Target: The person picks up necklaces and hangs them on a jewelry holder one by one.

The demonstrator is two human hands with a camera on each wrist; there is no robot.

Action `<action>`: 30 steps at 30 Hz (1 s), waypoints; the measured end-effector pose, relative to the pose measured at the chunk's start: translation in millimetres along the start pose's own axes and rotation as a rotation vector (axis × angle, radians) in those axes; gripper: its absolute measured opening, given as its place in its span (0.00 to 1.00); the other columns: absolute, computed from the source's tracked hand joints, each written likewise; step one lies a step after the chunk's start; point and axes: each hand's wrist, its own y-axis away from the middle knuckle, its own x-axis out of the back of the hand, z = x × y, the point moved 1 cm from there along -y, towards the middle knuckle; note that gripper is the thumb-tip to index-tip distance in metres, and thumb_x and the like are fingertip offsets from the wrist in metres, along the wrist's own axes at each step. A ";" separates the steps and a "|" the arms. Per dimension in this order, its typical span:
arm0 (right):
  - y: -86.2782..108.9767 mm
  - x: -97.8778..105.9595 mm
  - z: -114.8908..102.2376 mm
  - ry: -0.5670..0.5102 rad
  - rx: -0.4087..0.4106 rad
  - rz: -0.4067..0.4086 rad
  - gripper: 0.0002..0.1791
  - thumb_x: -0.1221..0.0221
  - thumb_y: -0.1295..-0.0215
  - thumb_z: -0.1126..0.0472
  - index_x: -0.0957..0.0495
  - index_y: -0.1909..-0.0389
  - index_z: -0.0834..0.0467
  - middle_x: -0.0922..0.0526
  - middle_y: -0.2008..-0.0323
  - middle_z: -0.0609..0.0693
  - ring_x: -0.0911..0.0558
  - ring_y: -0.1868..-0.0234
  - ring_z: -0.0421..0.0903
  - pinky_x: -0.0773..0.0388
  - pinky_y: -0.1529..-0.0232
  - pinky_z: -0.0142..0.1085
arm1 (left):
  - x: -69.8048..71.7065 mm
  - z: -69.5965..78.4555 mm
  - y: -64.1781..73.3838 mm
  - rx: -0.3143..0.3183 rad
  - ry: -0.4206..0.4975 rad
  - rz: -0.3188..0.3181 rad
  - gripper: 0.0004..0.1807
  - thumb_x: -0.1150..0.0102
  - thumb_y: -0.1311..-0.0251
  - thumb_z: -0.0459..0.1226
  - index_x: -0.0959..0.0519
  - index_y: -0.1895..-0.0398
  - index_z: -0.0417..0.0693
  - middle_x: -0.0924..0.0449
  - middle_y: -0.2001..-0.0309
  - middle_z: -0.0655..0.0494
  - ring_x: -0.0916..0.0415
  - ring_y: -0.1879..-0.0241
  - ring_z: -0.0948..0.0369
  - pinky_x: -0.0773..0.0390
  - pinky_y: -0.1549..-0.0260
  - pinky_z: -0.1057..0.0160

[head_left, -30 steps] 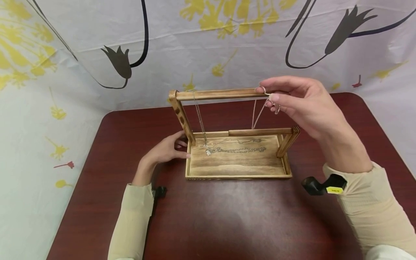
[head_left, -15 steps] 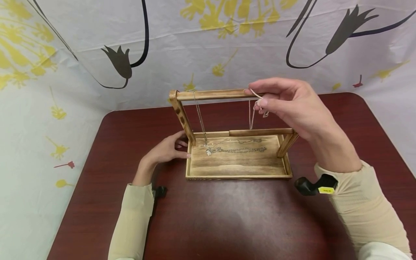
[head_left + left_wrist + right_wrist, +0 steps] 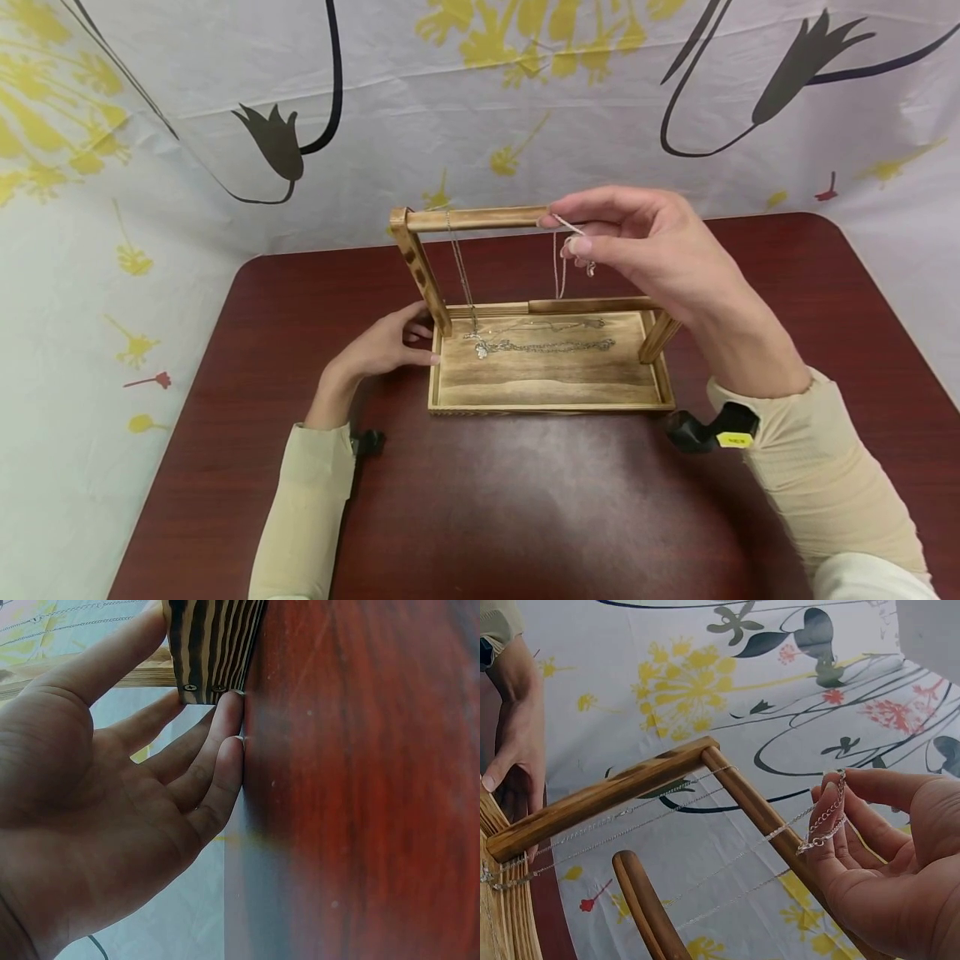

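Right hand (image 3: pixel 652 250): clamped by thumb and fingertips on a necklace (image 3: pixel 556 265), held at the upper bar (image 3: pixel 480 218).
Left hand (image 3: pixel 378 343): fingers apart, rested against the tray's (image 3: pixel 555 393) left end.
Tray: placed towards the desk's (image 3: pixel 525 508) far edge.

Looks like plain wood in the stand (image 3: pixel 555 390), smooth and faintly satin along the bar (image 3: pixel 480 218), streaked with dark, scorched grain. Carries bright metal screws (image 3: pixel 190 688) in the striped end. Glints as fine silvery metal in the pinched chain (image 3: pixel 817 841) and in the tray chains (image 3: pixel 555 346). Gleams glossy and dark red on the table (image 3: pixel 525 517), with wood-like streaks under the shine. Turns creased and mostly matt on the backdrop (image 3: pixel 420 142), cloth or plastic, hard to tell. Appears as matt, wrinkled cloth on the sleeves (image 3: pixel 307 508), as smooth black plastic on the wrist mount (image 3: pixel 693 433).
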 end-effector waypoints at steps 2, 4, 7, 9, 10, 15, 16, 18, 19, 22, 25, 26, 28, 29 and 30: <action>-1.0 -1.8 0.0 0.015 -0.005 0.010 0.17 0.41 0.36 0.78 0.19 0.47 0.68 0.16 0.50 0.61 0.15 0.55 0.46 0.20 0.58 0.32 | -0.2 -0.2 -0.2 0.001 -0.001 0.000 0.52 0.28 0.42 0.38 0.51 0.21 0.44 0.40 0.28 0.41 0.30 0.37 0.46 0.30 0.37 0.48; -1.8 -2.9 -0.2 0.010 -0.010 0.000 0.17 0.41 0.36 0.77 0.19 0.46 0.68 0.15 0.50 0.60 0.15 0.55 0.46 0.20 0.58 0.32 | -0.4 0.6 -0.1 0.007 -0.008 0.001 0.52 0.28 0.42 0.38 0.51 0.21 0.44 0.40 0.28 0.41 0.30 0.37 0.46 0.30 0.38 0.48; -3.7 -4.9 0.6 0.005 -0.015 -0.013 0.17 0.40 0.35 0.76 0.19 0.46 0.67 0.15 0.50 0.59 0.15 0.53 0.47 0.20 0.57 0.32 | -1.2 1.2 -0.5 0.014 -0.023 0.003 0.52 0.28 0.42 0.39 0.52 0.21 0.44 0.39 0.28 0.41 0.30 0.37 0.46 0.29 0.38 0.48; -5.3 -7.1 1.6 0.012 -0.016 -0.025 0.17 0.40 0.35 0.76 0.19 0.46 0.66 0.15 0.50 0.59 0.16 0.52 0.47 0.20 0.57 0.32 | -1.2 1.3 -0.3 0.016 -0.024 0.003 0.52 0.28 0.42 0.39 0.52 0.21 0.44 0.39 0.29 0.41 0.30 0.37 0.46 0.29 0.38 0.48; -6.2 -8.7 2.2 0.024 -0.017 -0.026 0.17 0.40 0.35 0.76 0.19 0.46 0.65 0.15 0.50 0.59 0.16 0.52 0.48 0.20 0.56 0.32 | -1.2 1.0 -0.4 0.014 -0.025 0.004 0.52 0.28 0.42 0.39 0.52 0.21 0.44 0.39 0.28 0.41 0.30 0.37 0.46 0.29 0.38 0.48; -10.0 -15.9 4.0 0.052 -0.059 -0.032 0.17 0.39 0.35 0.74 0.19 0.45 0.63 0.16 0.47 0.60 0.17 0.49 0.49 0.21 0.53 0.34 | -1.5 0.9 -0.3 0.010 -0.025 0.010 0.52 0.28 0.42 0.38 0.51 0.21 0.44 0.40 0.28 0.41 0.30 0.37 0.46 0.29 0.38 0.48; -10.7 -17.1 4.4 0.047 -0.071 -0.036 0.18 0.39 0.35 0.74 0.19 0.44 0.63 0.17 0.47 0.59 0.17 0.49 0.48 0.21 0.51 0.34 | -1.5 0.9 -0.4 0.011 -0.027 0.010 0.52 0.28 0.42 0.38 0.51 0.21 0.44 0.39 0.28 0.41 0.30 0.37 0.46 0.29 0.38 0.48; -11.9 -19.2 5.1 0.036 -0.089 -0.042 0.19 0.38 0.35 0.73 0.19 0.43 0.63 0.17 0.46 0.57 0.16 0.50 0.48 0.21 0.50 0.34 | -1.6 1.0 -0.2 0.016 -0.026 0.009 0.52 0.28 0.42 0.39 0.51 0.21 0.44 0.39 0.29 0.41 0.30 0.37 0.46 0.29 0.38 0.48; -12.4 -20.1 5.6 0.034 -0.094 -0.046 0.19 0.38 0.35 0.72 0.20 0.42 0.63 0.17 0.45 0.56 0.16 0.50 0.48 0.21 0.49 0.34 | -1.6 1.1 -0.1 0.019 -0.027 0.008 0.52 0.28 0.42 0.39 0.52 0.21 0.44 0.38 0.29 0.41 0.30 0.37 0.46 0.29 0.38 0.48; -13.9 -21.9 8.0 0.030 -0.093 -0.058 0.21 0.38 0.35 0.72 0.21 0.41 0.63 0.17 0.44 0.55 0.17 0.49 0.47 0.22 0.46 0.35 | -1.7 1.7 0.4 0.026 -0.027 0.005 0.53 0.28 0.41 0.39 0.53 0.20 0.43 0.37 0.30 0.40 0.31 0.37 0.46 0.29 0.38 0.48; -15.2 -23.4 10.9 0.034 -0.092 -0.064 0.21 0.39 0.34 0.72 0.22 0.39 0.64 0.18 0.44 0.56 0.18 0.48 0.47 0.22 0.47 0.34 | -1.5 2.2 0.3 0.025 -0.024 0.003 0.53 0.28 0.41 0.39 0.53 0.20 0.44 0.37 0.30 0.40 0.30 0.37 0.46 0.29 0.38 0.48; -15.6 -24.0 11.8 0.032 -0.098 -0.064 0.22 0.39 0.34 0.72 0.23 0.39 0.64 0.18 0.43 0.56 0.18 0.48 0.46 0.22 0.47 0.34 | -1.3 2.2 0.3 0.024 -0.024 0.004 0.53 0.28 0.42 0.39 0.53 0.20 0.44 0.37 0.30 0.40 0.30 0.37 0.46 0.29 0.38 0.48; -16.4 -25.5 13.0 0.023 -0.117 -0.056 0.23 0.39 0.33 0.72 0.24 0.37 0.65 0.18 0.43 0.57 0.17 0.50 0.46 0.21 0.49 0.34 | -0.5 1.9 0.3 0.020 -0.014 0.004 0.53 0.28 0.42 0.39 0.52 0.20 0.44 0.37 0.30 0.41 0.30 0.37 0.46 0.29 0.38 0.48; -16.8 -26.3 13.5 0.019 -0.127 -0.049 0.23 0.39 0.33 0.71 0.25 0.37 0.65 0.19 0.42 0.57 0.17 0.51 0.46 0.20 0.50 0.33 | 0.0 1.5 0.3 0.019 -0.009 0.005 0.53 0.28 0.42 0.39 0.52 0.20 0.44 0.37 0.30 0.42 0.30 0.38 0.47 0.29 0.38 0.49; -17.2 -26.9 14.2 0.015 -0.134 -0.044 0.24 0.39 0.33 0.71 0.26 0.36 0.66 0.19 0.42 0.57 0.16 0.53 0.46 0.20 0.51 0.33 | 0.4 1.3 0.4 0.015 -0.005 0.004 0.53 0.28 0.42 0.38 0.52 0.21 0.44 0.38 0.29 0.42 0.30 0.38 0.47 0.29 0.38 0.49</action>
